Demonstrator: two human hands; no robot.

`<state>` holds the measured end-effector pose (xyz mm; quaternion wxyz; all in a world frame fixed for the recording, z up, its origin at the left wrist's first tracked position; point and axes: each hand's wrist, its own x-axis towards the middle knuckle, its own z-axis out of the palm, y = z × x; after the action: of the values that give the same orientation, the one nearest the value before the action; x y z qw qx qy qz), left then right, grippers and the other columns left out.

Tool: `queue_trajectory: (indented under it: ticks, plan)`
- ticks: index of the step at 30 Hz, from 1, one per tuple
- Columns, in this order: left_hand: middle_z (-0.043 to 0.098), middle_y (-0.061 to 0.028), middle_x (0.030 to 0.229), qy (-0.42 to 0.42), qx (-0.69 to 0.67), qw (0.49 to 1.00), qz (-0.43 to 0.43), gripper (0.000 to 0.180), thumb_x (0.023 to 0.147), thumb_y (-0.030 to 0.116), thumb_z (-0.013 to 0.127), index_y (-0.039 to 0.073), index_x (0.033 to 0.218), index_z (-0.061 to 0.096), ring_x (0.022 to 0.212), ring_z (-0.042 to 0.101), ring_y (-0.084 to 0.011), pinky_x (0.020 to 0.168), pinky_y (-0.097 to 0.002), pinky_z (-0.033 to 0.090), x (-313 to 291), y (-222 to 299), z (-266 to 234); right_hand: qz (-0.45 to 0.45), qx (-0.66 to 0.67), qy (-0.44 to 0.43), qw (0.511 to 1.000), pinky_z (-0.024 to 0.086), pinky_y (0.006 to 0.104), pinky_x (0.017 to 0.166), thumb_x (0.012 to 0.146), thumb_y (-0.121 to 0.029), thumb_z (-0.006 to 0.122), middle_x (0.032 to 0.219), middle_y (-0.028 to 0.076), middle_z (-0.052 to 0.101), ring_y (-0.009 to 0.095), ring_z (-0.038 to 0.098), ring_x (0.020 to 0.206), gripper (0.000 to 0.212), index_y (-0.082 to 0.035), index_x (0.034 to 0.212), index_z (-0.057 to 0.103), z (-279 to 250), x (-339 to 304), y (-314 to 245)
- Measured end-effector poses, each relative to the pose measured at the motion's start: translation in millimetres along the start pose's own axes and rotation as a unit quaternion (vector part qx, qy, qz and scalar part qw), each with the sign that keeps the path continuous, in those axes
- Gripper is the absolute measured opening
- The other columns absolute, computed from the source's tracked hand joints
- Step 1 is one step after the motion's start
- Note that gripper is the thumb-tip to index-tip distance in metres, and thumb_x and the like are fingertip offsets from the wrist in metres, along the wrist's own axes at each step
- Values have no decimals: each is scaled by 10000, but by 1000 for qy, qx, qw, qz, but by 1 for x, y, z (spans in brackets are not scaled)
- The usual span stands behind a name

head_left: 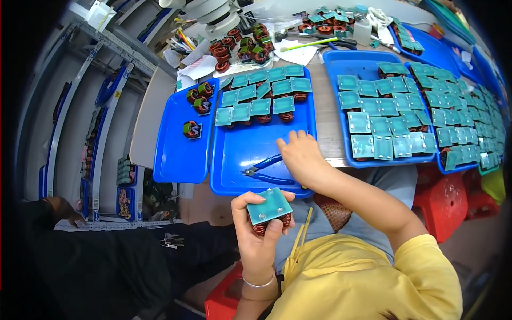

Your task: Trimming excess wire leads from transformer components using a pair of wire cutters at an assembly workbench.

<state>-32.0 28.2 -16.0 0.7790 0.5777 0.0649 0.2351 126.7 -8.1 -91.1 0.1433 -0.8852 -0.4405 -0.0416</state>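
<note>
Head camera: left one of two side-by-side fisheyes, head-worn.
Facing: steeply down and forward, over the desk.
Left hand, right hand: seen from above at close range, near mid-frame.
Yellow shirt: beneath the lens, lower edge.
Shelves: farther off, left, curved by the lens.

A wooden workbench carries blue trays, white papers and what seems a microscope.
</note>
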Motion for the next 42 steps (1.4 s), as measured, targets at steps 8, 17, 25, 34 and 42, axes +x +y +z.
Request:
queue_trajectory:
  ticks: [8,17,25,34,42]
  plan:
    - [526,-226,1124,18,1,1000,-2,494,821,72,625,104,1193,302,794,585,-185,687,-273,489,-3,2,5,-32,-159,-51,985,386,301,743,647,-97,635,851,95,526,235,523,816,218,-43,849,572,-30,-8,2]
    - [530,-213,1109,6,13,1000,-5,536,814,143,659,106,1203,292,829,588,-174,723,-272,505,-5,4,16,-18,-72,-69,995,488,333,631,706,-49,595,848,151,520,255,574,796,207,-9,905,556,-39,-8,13]
    - [533,-196,1077,-23,-5,999,-28,461,821,226,659,86,1123,340,818,578,-163,677,-251,502,-2,-3,19,10,385,137,913,484,343,678,804,1,535,964,162,581,259,609,743,339,14,1141,508,-109,-82,35]
    - [534,-148,1031,-61,100,993,8,649,598,385,789,43,1018,432,938,565,-225,797,-316,475,-3,-17,26,-139,511,-110,841,439,299,496,774,-70,629,700,73,530,197,547,583,365,-114,1136,615,-143,-121,42]
    - [566,-133,969,-78,175,981,42,647,539,395,808,45,975,482,889,570,-234,756,-307,464,-5,-20,29,-163,541,-97,820,451,317,513,776,-42,623,723,89,535,218,552,599,364,-76,1138,601,-137,-128,46]
